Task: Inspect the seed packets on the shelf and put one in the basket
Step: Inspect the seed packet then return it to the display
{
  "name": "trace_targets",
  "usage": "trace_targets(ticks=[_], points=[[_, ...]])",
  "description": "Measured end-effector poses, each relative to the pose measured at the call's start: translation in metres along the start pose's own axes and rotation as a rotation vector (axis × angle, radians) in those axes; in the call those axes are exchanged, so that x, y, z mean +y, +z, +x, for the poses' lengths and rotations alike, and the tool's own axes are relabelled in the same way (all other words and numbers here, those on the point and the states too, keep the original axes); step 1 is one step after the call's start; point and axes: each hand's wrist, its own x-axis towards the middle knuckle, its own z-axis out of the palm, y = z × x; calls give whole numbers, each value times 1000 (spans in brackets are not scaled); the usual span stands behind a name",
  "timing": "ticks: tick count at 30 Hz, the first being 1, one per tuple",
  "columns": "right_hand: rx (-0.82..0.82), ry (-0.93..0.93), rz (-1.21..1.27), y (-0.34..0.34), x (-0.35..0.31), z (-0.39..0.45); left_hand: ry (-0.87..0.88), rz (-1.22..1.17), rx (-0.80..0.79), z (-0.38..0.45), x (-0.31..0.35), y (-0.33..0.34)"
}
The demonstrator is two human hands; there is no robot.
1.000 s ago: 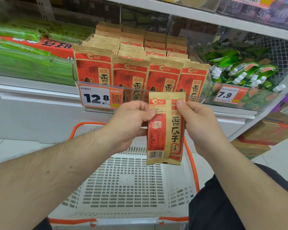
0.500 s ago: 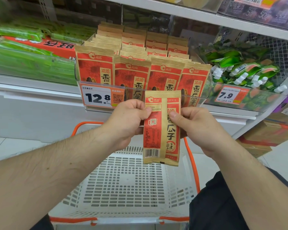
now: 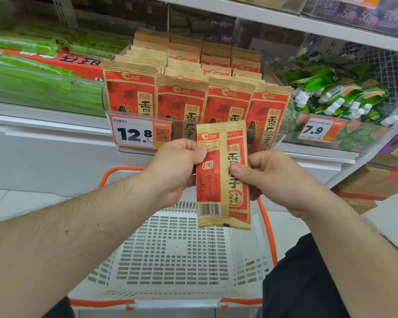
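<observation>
1. Seed packet (image 3: 223, 173), one, in hand: I hold it upright over the basket, back panel and barcode toward me, presumably so the print can be read.
2. Left hand (image 3: 175, 171): thumb and fingers pinch the packet's left edge near its top.
3. Right hand (image 3: 274, 180): thumb presses the packet's face at mid-height, fingers curl behind its right edge. The two-sided grip keeps the packet flat and steady.
4. Basket (image 3: 170, 292), one: white slotted plastic with orange handles, directly under the packet; nothing lies in it. I judge a straight lowering or drop is all that is left once the reading ends.
5. Shelf packets (image 3: 182, 104): four front-facing columns stand upright behind the clear front lip of the shelf, more ranked behind; I cannot count the total.
6. Price tags: one reading 12.8 (image 3: 136, 133) on the lip's left end, one reading 7.9 (image 3: 317, 130) further right.
7. Green pouches (image 3: 331, 95): heaped at the shelf's right end, uncounted.
</observation>
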Motion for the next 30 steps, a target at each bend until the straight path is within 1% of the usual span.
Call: trace_targets(ticks=[5, 10, 16, 21, 24, 27, 30], points=[[-79, -25, -21, 0, 1, -2, -24, -71, 40, 2, 0, -2], [-91, -30, -34, -1, -1, -4, -39, -81, 46, 2, -2, -1], [-200, -57, -99, -2, -2, -10, -48, -97, 59, 7, -4, -4], [-171, -69, -168, 3, -5, -12, -72, -94, 70, 8, -8, -4], [-133, -99, -254, 10, -8, -13, -86, -58, 137, 10, -11, -6], [-109, -170, -297, 19, -10, -15, -5, -2, 193, 11, -14, -5], [-108, -207, -318, 24, -10, -17, 78, 42, 133, 5, -11, 0]])
